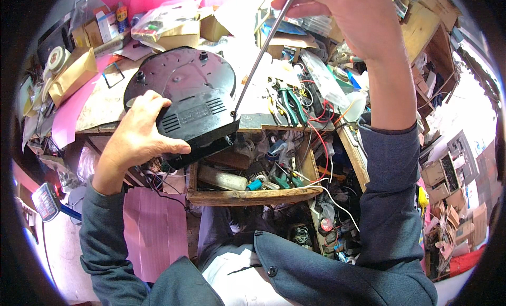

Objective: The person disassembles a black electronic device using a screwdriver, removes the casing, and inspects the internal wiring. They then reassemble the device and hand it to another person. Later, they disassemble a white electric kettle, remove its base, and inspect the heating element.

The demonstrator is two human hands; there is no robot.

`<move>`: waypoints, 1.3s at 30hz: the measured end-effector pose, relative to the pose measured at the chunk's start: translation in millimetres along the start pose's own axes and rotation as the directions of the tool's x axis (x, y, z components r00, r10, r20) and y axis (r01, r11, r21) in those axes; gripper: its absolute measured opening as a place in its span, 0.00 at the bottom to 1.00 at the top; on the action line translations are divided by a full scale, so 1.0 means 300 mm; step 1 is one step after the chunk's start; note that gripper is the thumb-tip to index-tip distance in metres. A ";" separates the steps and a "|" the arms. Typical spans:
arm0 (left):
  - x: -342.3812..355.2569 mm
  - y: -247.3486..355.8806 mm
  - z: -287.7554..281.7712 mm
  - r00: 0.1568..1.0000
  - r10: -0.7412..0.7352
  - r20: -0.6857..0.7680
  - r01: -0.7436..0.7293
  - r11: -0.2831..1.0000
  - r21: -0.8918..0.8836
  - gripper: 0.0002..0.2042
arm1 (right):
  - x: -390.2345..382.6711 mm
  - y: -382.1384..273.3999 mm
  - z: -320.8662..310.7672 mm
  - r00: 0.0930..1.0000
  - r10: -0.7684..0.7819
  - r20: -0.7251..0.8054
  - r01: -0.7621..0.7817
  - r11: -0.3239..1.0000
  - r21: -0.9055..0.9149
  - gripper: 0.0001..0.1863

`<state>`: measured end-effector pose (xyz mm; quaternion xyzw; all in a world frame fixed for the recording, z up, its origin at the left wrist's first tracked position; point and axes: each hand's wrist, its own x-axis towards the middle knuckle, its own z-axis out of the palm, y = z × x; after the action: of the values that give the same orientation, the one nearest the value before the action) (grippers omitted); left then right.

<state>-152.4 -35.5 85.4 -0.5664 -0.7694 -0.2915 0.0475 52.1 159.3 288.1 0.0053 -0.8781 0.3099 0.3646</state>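
Observation:
My left hand [136, 127] grips the near left edge of a black plastic appliance housing [179, 84], with the thumb along its near side. The housing has a round body, a straight near edge, vent slots and small feet on its upturned face. A gap shows along its near edge, below the panel. High at the top right, my right hand [342, 16] has its fingers closed round the upper part of a long screwdriver [263, 50]. Its handle is mostly hidden or outside the view. The thin shaft slants down, with its tip at the housing's near right corner.
An open wooden drawer [258, 196] full of tools and parts sits below the bench edge. Pliers [291, 106] and red wires [322, 116] lie to the right of the housing. Boxes and plastic bags [166, 21] crowd the back. A calculator [46, 201] stands at the far left.

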 end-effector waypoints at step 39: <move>0.003 0.000 0.001 1.000 0.012 -0.003 -0.012 1.000 0.000 0.45 | -0.006 -0.010 0.002 0.999 0.025 -0.022 -0.025 1.000 -0.014 0.02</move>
<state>-152.7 -34.6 85.5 -0.5705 -0.7659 -0.2922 0.0504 53.7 156.2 288.1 -0.0116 -0.8762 0.3082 0.3704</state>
